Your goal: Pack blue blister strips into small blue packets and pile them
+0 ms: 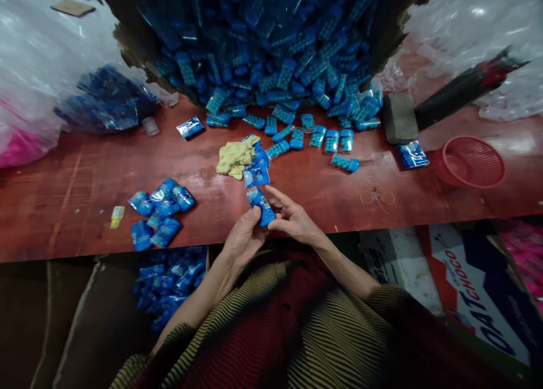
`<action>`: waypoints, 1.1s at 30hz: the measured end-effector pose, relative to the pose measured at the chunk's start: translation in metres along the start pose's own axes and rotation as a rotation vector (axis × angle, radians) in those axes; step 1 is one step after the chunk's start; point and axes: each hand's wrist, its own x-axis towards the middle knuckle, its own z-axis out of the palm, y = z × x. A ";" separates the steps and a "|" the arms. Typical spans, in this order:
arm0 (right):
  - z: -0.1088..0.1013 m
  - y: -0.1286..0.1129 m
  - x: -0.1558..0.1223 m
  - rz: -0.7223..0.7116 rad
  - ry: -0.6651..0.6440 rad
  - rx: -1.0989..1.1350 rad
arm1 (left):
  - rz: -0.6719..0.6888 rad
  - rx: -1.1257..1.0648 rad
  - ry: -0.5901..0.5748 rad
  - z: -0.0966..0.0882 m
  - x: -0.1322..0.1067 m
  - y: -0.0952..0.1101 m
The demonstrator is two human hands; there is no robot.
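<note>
Near the table's front edge, my left hand grips a small blue container with a printed label, thumb on its near side. On its right side my right hand touches the same container with thumb and fingertips, the index finger stretched out above. Just beyond lie flat blue printed labels, partly under a crumpled pale yellow glove or cloth. Clear containers with blue caps and turquoise balls lie loose past them. To the left sits a cluster of labelled blue containers.
A torn-edged box spills many blue containers at the back. On the right are a grey block, a black rod-like object, a red plastic basket and rubber bands. Below the table's left side are more blue packs.
</note>
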 end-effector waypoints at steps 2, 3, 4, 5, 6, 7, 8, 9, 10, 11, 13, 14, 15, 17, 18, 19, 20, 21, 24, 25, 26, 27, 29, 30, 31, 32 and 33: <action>0.000 0.001 0.000 0.020 0.016 0.018 | 0.015 -0.027 0.018 0.001 0.001 -0.004; -0.001 0.002 0.000 0.028 0.011 0.032 | 0.012 -0.035 0.021 0.001 0.001 -0.005; -0.002 0.003 0.000 0.036 0.000 0.048 | 0.002 -0.042 0.023 0.001 0.001 -0.007; -0.002 0.003 0.000 0.047 -0.016 0.066 | -0.012 -0.048 0.025 0.002 0.001 -0.008; -0.003 0.004 0.001 0.059 -0.030 0.085 | -0.026 -0.055 0.027 0.002 0.000 -0.008; -0.004 0.005 0.001 0.069 -0.038 0.106 | -0.034 -0.064 0.030 0.002 0.000 -0.008; -0.005 0.006 0.002 0.072 -0.038 0.129 | -0.038 -0.073 0.032 0.003 -0.001 -0.008; -0.006 0.007 0.003 0.066 -0.030 0.152 | -0.036 -0.079 0.029 0.004 -0.002 -0.008; -0.006 0.009 0.004 0.057 -0.018 0.172 | -0.030 -0.083 0.019 0.005 -0.002 -0.007; -0.007 0.010 0.005 0.048 -0.006 0.188 | -0.023 -0.084 0.005 0.005 -0.003 -0.006; -0.007 0.012 0.006 0.043 -0.001 0.204 | -0.011 -0.079 -0.025 0.005 -0.003 -0.004; -0.007 0.013 0.005 0.047 -0.004 0.204 | -0.007 -0.076 -0.039 0.004 -0.003 -0.003; -0.006 0.014 0.005 0.054 -0.009 0.200 | -0.006 -0.071 -0.050 0.003 -0.004 -0.002; -0.005 0.013 0.003 0.056 -0.008 0.187 | -0.009 -0.058 -0.061 0.002 -0.005 -0.002; -0.004 0.013 0.002 0.053 -0.005 0.173 | -0.007 -0.053 -0.062 0.002 -0.005 -0.003; -0.003 0.012 0.001 0.048 -0.005 0.157 | -0.003 -0.049 -0.059 0.002 -0.006 -0.004; -0.002 0.012 0.000 0.040 -0.006 0.139 | 0.004 -0.049 -0.052 0.003 -0.007 -0.005; -0.001 0.012 0.000 0.031 -0.007 0.120 | 0.012 -0.054 -0.045 0.004 -0.007 -0.006; 0.001 0.012 -0.002 0.004 -0.007 0.075 | 0.018 -0.086 -0.031 0.007 -0.007 -0.009; 0.002 0.013 -0.002 -0.003 0.003 0.065 | 0.015 -0.096 -0.029 0.008 -0.006 -0.010; 0.002 0.013 -0.002 -0.008 0.016 0.055 | 0.014 -0.101 -0.028 0.008 -0.006 -0.011; 0.001 0.015 -0.002 -0.010 0.028 0.050 | 0.013 -0.102 -0.028 0.008 -0.006 -0.011; 0.000 0.017 -0.002 -0.002 0.040 0.054 | 0.024 -0.094 -0.024 0.007 -0.006 -0.010; -0.001 0.018 -0.001 0.004 0.038 0.065 | 0.031 -0.089 -0.023 0.006 -0.006 -0.010; -0.003 0.019 -0.001 0.008 0.033 0.082 | 0.033 -0.084 -0.025 0.005 -0.006 -0.009; -0.004 0.020 0.000 0.009 0.026 0.103 | 0.034 -0.079 -0.031 0.004 -0.007 -0.009; -0.005 0.020 0.001 0.006 0.021 0.124 | 0.036 -0.075 -0.041 0.003 -0.007 -0.009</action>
